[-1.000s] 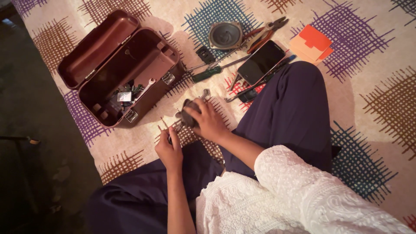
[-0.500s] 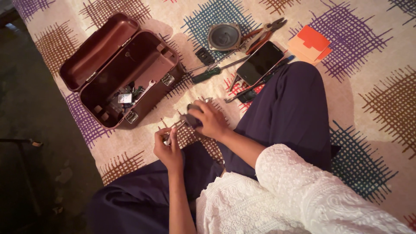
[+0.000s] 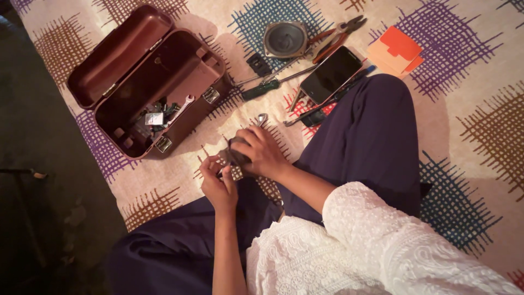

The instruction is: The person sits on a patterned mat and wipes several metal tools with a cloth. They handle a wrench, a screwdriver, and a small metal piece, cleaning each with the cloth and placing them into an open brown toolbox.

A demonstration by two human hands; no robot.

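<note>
My right hand (image 3: 262, 153) is closed around a small dark grey part (image 3: 233, 154) just above the patterned cloth (image 3: 469, 65). Next to it, my left hand (image 3: 217, 183) has its fingers curled at the part's lower left edge; whether it pinches a small tool there I cannot tell. A metal spanner (image 3: 261, 118) lies on the cloth right beyond my right hand's knuckles. Both hands work in front of my folded legs in dark blue trousers (image 3: 365, 136).
An open brown toolbox (image 3: 143, 76) with small parts inside stands at the upper left. Beyond my hands lie a round speaker (image 3: 285, 39), pliers (image 3: 338, 33), a green-handled screwdriver (image 3: 262, 89), a phone (image 3: 331, 74) and orange cards (image 3: 396, 50). Dark floor borders the cloth at left.
My left hand has shifted up and closer to the dark part, its fingers now against it. My right hand stays closed on the part, turned slightly. The view has tilted a little.
</note>
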